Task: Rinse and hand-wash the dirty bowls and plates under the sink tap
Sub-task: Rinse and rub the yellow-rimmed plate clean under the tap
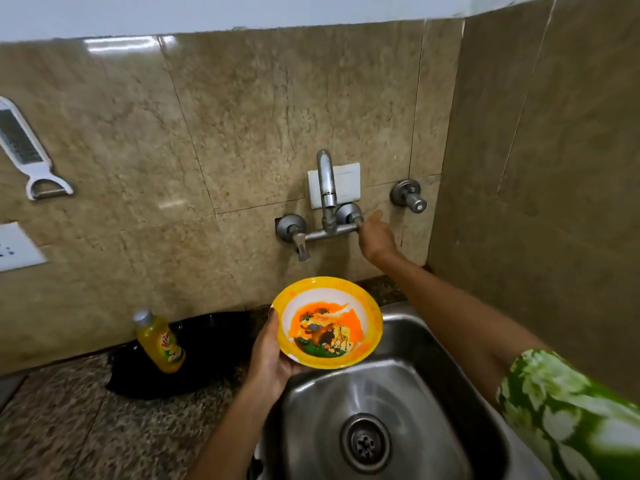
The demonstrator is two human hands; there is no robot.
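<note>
One yellow bowl (pixel 330 323) in left grip (pixel 268 358); right grip (pixel 375 237) at tap handle, clasp unclear.

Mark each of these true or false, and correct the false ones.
1. The left hand holds a yellow bowl with a cartoon animal print. True.
2. Water is pouring from the tap spout. False: no stream shows, and the steel sink holds no water.
3. The right hand reaches to the right-hand tap handle. True.
4. The dish soap bottle lies inside the sink. False: it stands on the counter, left of the sink.
5. A grater hangs on the wall at the left. True.
</note>
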